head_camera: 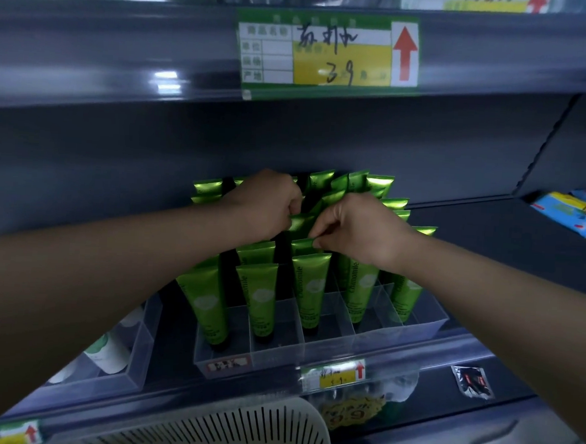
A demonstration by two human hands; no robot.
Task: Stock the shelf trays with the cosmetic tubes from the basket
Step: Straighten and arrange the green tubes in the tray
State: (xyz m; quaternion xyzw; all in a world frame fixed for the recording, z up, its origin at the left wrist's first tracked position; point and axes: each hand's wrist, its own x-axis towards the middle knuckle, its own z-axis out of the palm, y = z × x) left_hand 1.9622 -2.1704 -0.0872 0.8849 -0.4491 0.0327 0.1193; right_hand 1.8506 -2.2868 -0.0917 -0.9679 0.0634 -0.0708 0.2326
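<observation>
1. Green tubes (306,291) stand cap-down, crimped ends up, in rows.
2. Clear divided tray (373,340) holds them at the shelf (489,240) front.
3. White slotted basket (237,431) sits below.

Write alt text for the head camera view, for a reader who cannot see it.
A left hand and a right hand pinch the tops of green tubes standing cap-down in a clear divided tray on a dark shop shelf. A white slotted basket shows below, a handwritten price label above.

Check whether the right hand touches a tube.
Touching. Head view shows the right hand pinching the crimped top of a green tube standing in the tray.
</observation>
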